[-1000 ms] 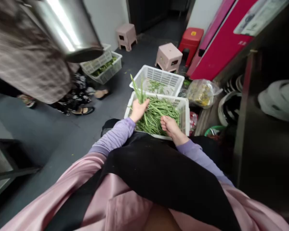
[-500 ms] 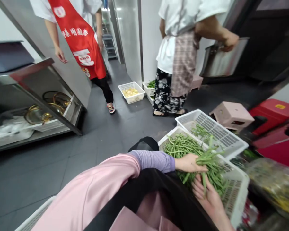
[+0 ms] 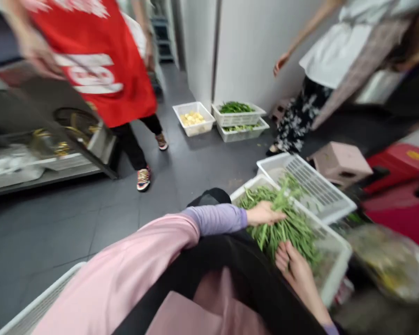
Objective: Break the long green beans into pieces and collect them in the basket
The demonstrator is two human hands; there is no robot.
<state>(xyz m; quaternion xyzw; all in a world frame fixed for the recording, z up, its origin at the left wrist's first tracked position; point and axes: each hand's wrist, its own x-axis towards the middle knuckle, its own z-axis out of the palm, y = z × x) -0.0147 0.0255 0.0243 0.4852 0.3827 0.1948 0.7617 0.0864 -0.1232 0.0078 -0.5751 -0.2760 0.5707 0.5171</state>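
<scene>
A white slotted crate [image 3: 338, 260] full of long green beans [image 3: 293, 228] rests at my knees. My left hand [image 3: 264, 215] grips a bunch of the beans above the pile. My right hand [image 3: 293, 266] lies palm up at the crate's near side, fingers curled into the lower ends of the same bunch. A second white crate [image 3: 317, 186] with a few beans stands just behind the first.
A person in a red apron [image 3: 97, 65] walks at the left by a steel shelf [image 3: 49, 153]. Another person in a floral skirt [image 3: 300, 116] stands at the right. Crates of produce [image 3: 226, 118] sit by the wall. A pink stool [image 3: 340, 163] and a red stool [image 3: 401, 163] stand at the right.
The view has swung left, from my lap and crate to the kitchen floor. My left hand keeps its bunch of beans. The person in the red apron has stepped closer.
</scene>
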